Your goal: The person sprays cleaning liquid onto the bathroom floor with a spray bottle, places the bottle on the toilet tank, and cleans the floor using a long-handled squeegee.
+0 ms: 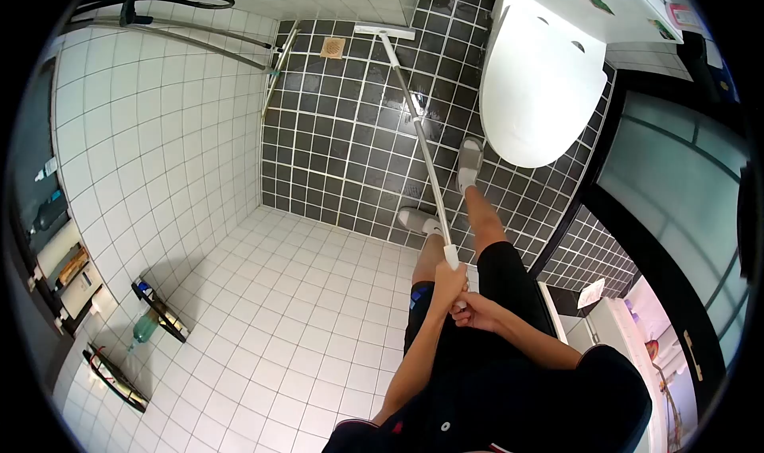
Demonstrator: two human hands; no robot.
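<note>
A long-handled floor squeegee [425, 157] slants over the dark tiled floor [322, 147]. Its slim, straight pole is silvery, with a joint partway along and a white sleeve [451, 256] near the upper end. The narrow white crossbar head [385, 32] sits near the wall's foot, just beside the square drain cover [333, 48].

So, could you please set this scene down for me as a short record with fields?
Place: bathroom with dark floor tiles and white wall tiles
Tool: long-handled wiper, its wide head near the foot of a wall
Left hand: closed around the wiper, nearer its head
Right hand: curled at the wiper's near end, beside the left hand
Floor drain: tan and square, left of the wiper head in the picture
Toilet: lid down
Footwear: light slippers
Floor state: shiny, wet-looking patches beside the wiper
</note>
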